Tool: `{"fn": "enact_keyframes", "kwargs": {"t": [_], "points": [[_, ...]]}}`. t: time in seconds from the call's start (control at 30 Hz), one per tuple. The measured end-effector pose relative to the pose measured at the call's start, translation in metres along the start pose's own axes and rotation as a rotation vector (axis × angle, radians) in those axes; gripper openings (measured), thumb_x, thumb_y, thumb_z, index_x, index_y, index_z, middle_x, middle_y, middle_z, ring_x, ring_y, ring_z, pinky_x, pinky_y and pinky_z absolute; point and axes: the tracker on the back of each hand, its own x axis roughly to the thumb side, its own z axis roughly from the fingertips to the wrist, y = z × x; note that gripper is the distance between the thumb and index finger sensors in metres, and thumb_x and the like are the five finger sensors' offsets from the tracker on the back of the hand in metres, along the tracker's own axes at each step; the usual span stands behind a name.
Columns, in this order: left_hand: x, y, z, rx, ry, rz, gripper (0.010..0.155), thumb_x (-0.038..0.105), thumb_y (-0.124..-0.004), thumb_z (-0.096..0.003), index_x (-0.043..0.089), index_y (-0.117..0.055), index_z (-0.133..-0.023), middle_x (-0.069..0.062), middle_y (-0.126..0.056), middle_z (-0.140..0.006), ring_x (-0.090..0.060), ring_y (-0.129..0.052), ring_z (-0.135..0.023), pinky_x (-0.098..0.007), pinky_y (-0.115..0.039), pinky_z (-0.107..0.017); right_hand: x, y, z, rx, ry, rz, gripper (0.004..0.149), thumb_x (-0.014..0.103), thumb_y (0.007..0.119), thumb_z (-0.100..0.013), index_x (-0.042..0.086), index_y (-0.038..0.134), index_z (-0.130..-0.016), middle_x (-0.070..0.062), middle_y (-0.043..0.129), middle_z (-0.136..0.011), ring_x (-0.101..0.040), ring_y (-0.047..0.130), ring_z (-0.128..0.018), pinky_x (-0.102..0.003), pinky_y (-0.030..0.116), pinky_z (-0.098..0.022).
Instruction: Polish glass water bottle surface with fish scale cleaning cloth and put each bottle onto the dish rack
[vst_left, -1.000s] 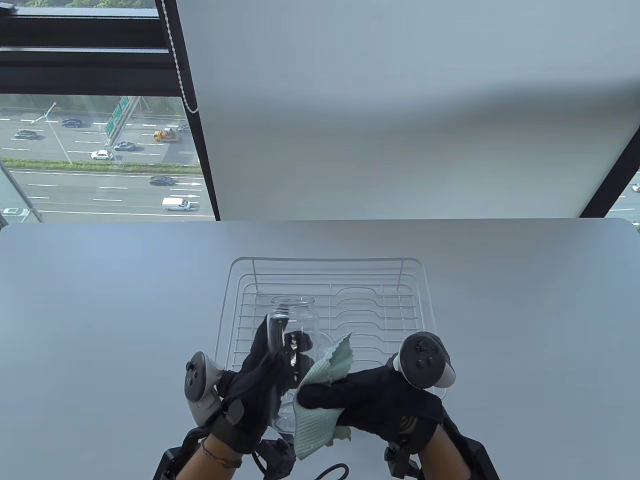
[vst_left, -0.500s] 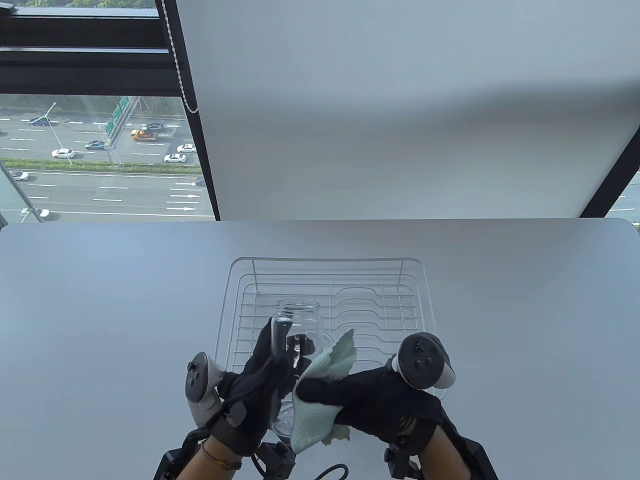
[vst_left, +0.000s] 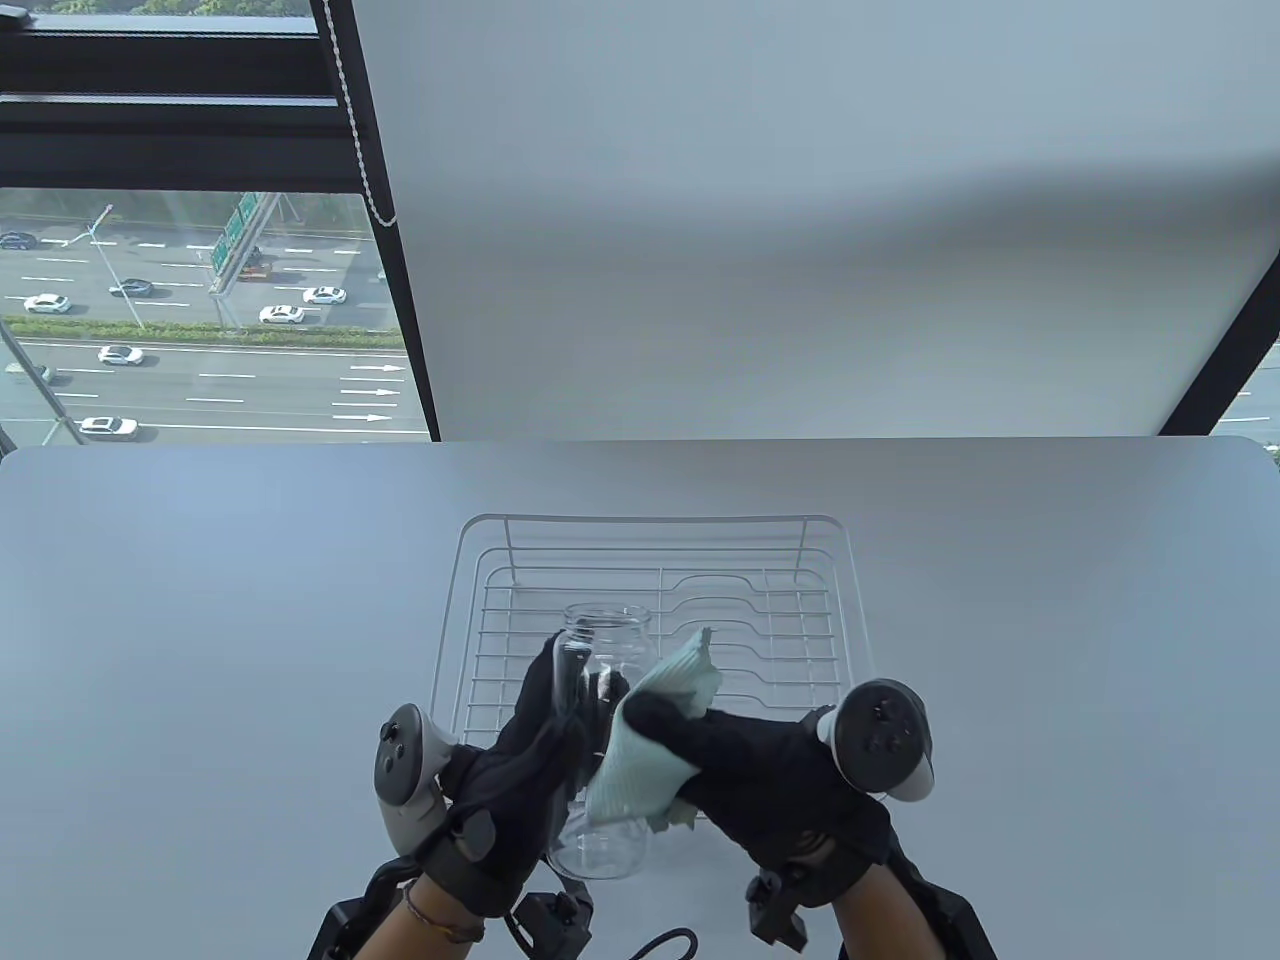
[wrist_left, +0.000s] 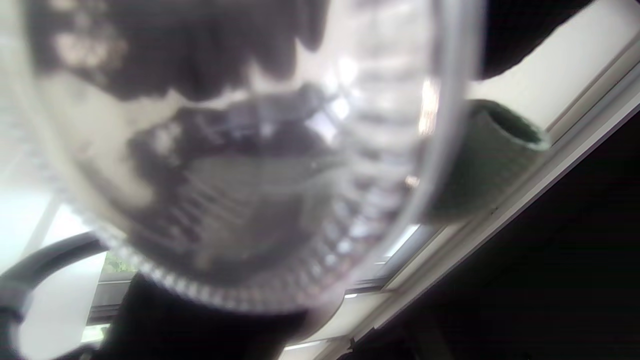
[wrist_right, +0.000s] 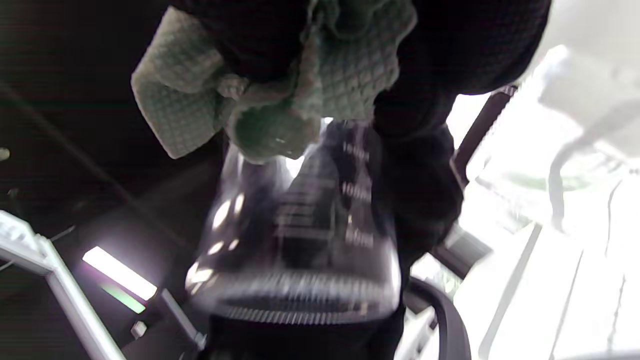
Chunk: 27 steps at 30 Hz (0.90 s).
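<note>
A clear glass bottle (vst_left: 603, 660) is held above the near table edge, its mouth pointing away from me. My left hand (vst_left: 535, 745) grips its left side with fingers curled round the body. My right hand (vst_left: 700, 745) holds a pale green fish scale cloth (vst_left: 645, 745) bunched against the bottle's right side. In the left wrist view the bottle's ribbed base (wrist_left: 240, 200) fills the frame, with the cloth (wrist_left: 480, 165) beside it. In the right wrist view the cloth (wrist_right: 280, 90) sits above the blurred bottle (wrist_right: 300, 240).
A white wire dish rack (vst_left: 800, 560) stands on the grey table (vst_left: 200, 620) just beyond the hands, with nothing standing in it. A window with a beaded cord (vst_left: 355, 110) and a white blind lies behind the table.
The right hand has slid the cloth up along the bottle toward its neck and shifted right. The bottle tilted slightly right in the left hand.
</note>
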Motion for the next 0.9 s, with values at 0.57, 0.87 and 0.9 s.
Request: {"fn": "enact_keyframes", "kwargs": {"t": [0.57,0.87,0.9], "points": [[0.001,0.002,0.002,0.1,-0.025,0.014,0.094,0.068,-0.069,-0.0536,0.016,-0.019,-0.113,-0.022,-0.049,-0.108,-0.05,-0.082,-0.077,-0.06,-0.079,-0.053,-0.002,0.005,-0.004,0.174,-0.001,-0.088,0.055,0.033,0.08,-0.053,0.054,0.058,-0.099,-0.015,0.087,-0.075,-0.027,0.096,-0.055,-0.048,0.08,-0.047],[0.003,0.003,0.002,0.025,-0.011,0.007,0.094,0.067,-0.068,-0.0543,0.016,-0.017,-0.114,-0.022,-0.046,-0.109,-0.05,-0.081,-0.079,-0.061,-0.078,-0.054,0.0,0.002,-0.004,0.223,0.02,-0.081,0.057,0.035,0.076,-0.056,0.056,0.05,-0.102,-0.016,0.083,-0.08,-0.029,0.093,-0.061,-0.049,0.077,-0.051],[0.003,0.001,0.001,0.02,-0.007,0.003,0.093,0.067,-0.069,-0.0542,0.016,-0.018,-0.113,-0.023,-0.046,-0.109,-0.05,-0.081,-0.079,-0.061,-0.078,-0.055,0.0,-0.001,-0.001,0.073,0.018,-0.062,0.058,0.036,0.076,-0.056,0.054,0.048,-0.103,-0.015,0.083,-0.081,-0.029,0.093,-0.061,-0.049,0.077,-0.051]]}}
